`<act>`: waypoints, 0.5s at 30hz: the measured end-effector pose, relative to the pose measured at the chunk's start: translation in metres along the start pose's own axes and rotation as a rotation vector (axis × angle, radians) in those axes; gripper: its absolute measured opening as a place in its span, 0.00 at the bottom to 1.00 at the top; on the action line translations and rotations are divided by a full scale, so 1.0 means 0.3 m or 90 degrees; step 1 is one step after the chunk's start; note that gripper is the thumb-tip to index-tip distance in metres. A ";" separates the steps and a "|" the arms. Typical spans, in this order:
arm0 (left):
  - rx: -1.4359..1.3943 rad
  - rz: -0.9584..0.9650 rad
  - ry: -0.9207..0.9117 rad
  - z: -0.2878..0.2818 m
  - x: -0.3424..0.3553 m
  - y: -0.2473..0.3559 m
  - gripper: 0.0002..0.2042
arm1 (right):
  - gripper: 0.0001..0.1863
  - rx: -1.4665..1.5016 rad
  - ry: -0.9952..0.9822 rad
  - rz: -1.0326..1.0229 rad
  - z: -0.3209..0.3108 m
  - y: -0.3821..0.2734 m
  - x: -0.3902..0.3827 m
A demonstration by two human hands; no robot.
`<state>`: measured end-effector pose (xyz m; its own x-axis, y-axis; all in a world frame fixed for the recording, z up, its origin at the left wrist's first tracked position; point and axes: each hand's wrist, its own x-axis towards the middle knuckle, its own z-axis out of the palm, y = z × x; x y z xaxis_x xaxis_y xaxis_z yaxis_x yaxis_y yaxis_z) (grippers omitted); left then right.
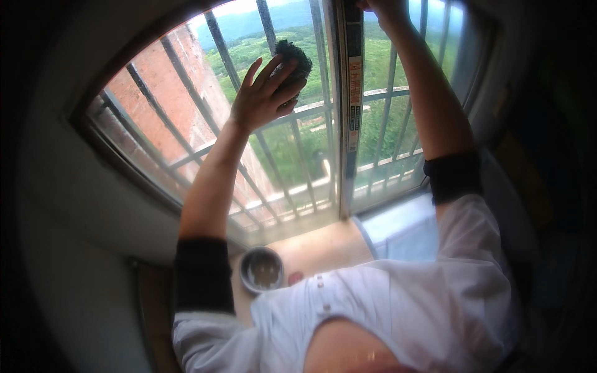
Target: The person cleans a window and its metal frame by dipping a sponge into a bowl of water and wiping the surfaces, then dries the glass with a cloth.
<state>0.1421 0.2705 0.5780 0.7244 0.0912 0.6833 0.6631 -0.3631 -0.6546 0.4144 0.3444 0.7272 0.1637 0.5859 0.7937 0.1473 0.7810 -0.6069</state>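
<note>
A dark, rough-textured scrubbing pad (295, 57) is pressed flat toward the left window pane (273, 149), high up. My left hand (266, 94) grips it, fingers bent over its lower side, the arm stretched upward. My right hand (387, 11) is raised to the top edge of the picture, beside the upright window frame (346, 180). Its fingers are mostly cut off there, so whether it holds the frame cannot be seen.
Metal bars (181, 84) stand outside the glass. Below the window, a round bowl (262, 270) with liquid rests on a wooden surface (323, 245), next to a small red thing (296, 278). A pale bluish surface (401, 231) lies to the right.
</note>
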 end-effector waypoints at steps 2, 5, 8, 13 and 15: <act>0.001 0.004 0.002 0.002 0.001 0.000 0.23 | 0.15 -0.274 0.022 -0.203 0.011 0.004 0.022; 0.018 0.009 -0.004 0.007 -0.006 -0.009 0.24 | 0.16 -0.676 0.062 -0.491 0.037 0.005 0.055; 0.016 0.010 0.011 0.014 -0.016 -0.023 0.24 | 0.18 -0.444 0.056 -0.200 0.067 -0.009 0.079; 0.031 -0.010 0.004 0.027 -0.005 -0.016 0.21 | 0.17 -0.390 0.059 -0.095 0.081 -0.017 0.115; 0.075 0.033 -0.001 0.027 -0.003 -0.011 0.21 | 0.20 -0.560 0.071 -0.213 0.084 -0.003 0.129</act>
<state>0.1407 0.2791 0.5769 0.7586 0.0774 0.6470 0.6423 -0.2557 -0.7225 0.3961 0.3718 0.7595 0.0646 0.3013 0.9513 0.8788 0.4345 -0.1973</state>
